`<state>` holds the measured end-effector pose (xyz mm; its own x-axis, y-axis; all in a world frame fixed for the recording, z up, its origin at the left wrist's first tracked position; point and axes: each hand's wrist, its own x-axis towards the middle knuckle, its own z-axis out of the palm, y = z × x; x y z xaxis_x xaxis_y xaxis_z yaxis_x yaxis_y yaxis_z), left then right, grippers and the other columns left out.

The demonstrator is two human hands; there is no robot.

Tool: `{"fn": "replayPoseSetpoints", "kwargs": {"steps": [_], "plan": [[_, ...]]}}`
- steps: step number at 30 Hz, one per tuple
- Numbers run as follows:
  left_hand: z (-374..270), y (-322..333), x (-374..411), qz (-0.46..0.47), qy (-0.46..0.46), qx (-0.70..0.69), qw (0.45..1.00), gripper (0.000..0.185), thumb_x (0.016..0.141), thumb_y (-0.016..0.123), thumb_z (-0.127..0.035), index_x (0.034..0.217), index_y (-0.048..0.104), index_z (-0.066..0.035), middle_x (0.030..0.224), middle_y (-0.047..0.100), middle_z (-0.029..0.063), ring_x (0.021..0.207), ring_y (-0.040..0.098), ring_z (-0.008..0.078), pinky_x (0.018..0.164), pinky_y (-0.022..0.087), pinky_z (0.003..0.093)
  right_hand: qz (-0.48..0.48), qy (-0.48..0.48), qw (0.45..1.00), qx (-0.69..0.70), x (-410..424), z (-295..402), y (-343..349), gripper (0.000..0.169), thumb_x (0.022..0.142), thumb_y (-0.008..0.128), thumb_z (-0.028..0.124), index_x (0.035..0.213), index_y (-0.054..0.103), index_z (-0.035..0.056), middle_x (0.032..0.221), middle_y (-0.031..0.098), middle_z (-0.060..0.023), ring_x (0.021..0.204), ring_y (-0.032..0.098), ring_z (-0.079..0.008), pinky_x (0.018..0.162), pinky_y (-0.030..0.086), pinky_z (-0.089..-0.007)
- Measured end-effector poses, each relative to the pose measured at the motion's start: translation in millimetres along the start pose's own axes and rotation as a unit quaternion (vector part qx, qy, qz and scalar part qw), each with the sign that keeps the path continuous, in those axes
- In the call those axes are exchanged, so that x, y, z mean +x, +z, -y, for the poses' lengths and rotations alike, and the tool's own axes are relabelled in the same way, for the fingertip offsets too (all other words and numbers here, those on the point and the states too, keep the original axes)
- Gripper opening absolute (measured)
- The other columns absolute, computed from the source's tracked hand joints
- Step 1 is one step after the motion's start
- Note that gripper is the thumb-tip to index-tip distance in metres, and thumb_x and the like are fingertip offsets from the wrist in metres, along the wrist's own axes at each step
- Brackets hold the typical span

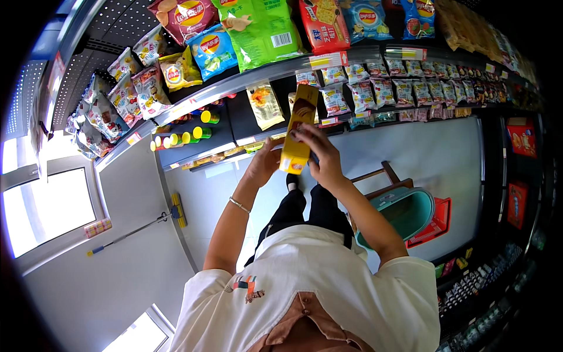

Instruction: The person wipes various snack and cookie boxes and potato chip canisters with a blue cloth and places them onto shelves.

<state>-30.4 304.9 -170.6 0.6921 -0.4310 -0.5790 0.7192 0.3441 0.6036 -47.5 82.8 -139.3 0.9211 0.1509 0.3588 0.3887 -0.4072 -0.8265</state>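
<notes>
A long yellow cardboard snack box (295,147) is held up, tilted, between my two hands in front of the shelves. My left hand (264,165) grips its left side, the fingertips partly hidden behind it. Across the front and right side lie the fingers of my right hand (324,157). Just behind the box, a pale snack packet (265,105) stands on the middle shelf, beside rows of small snack bags (363,96). Large chip bags, one of them green (259,37), fill the shelf above.
Yellow-lidded cans (202,132) sit on the lower left shelf. At my right are a wooden stool (389,182), a teal bucket (398,215) and a red plastic basket (442,220). A sponge mop (178,210) leans along the left wall. Stocked shelves (501,176) run down the right.
</notes>
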Motion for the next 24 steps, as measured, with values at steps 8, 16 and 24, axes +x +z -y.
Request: {"fn": "replayPoseSetpoints", "kwargs": {"steps": [8,16,24], "plan": [[-19.8,22.2,-58.5,0.093,-0.004,-0.218,0.972,0.062,0.093,0.059,-0.05,0.142,0.046,-0.014,0.134,0.058,0.0107,0.125,0.055,0.0284,0.107,0.043,0.0467,-0.02,-0.083,0.996,0.018,7.7,101.1,7.7,0.064,0.076,0.064,-0.004,0.138,0.051,0.0059,0.147,0.048,-0.0135,0.127,0.053,-0.0385,0.103,0.046,-0.0453],[-21.7,-1.2,-110.4,0.171,-0.01,-0.345,0.923,0.062,0.094,0.055,-0.049,0.143,0.047,-0.012,0.138,0.057,0.0133,0.129,0.052,0.0325,0.112,0.038,0.0506,0.063,-0.163,0.972,-0.158,7.2,157.8,34.1,0.052,0.085,0.063,0.008,0.136,0.054,0.0046,0.148,0.047,-0.0137,0.138,0.042,-0.0352,0.112,0.032,-0.0522],[-32.7,27.6,-146.5,0.189,-0.052,-0.253,0.947,0.067,0.09,0.055,-0.055,0.143,0.048,-0.013,0.139,0.056,0.0127,0.126,0.054,0.0324,0.108,0.041,0.0502,-0.091,-0.073,0.972,-0.203,49.9,129.9,7.9,0.047,0.091,0.055,0.007,0.138,0.051,0.0006,0.142,0.053,-0.0199,0.129,0.052,-0.0387,0.108,0.04,-0.0468]]}}
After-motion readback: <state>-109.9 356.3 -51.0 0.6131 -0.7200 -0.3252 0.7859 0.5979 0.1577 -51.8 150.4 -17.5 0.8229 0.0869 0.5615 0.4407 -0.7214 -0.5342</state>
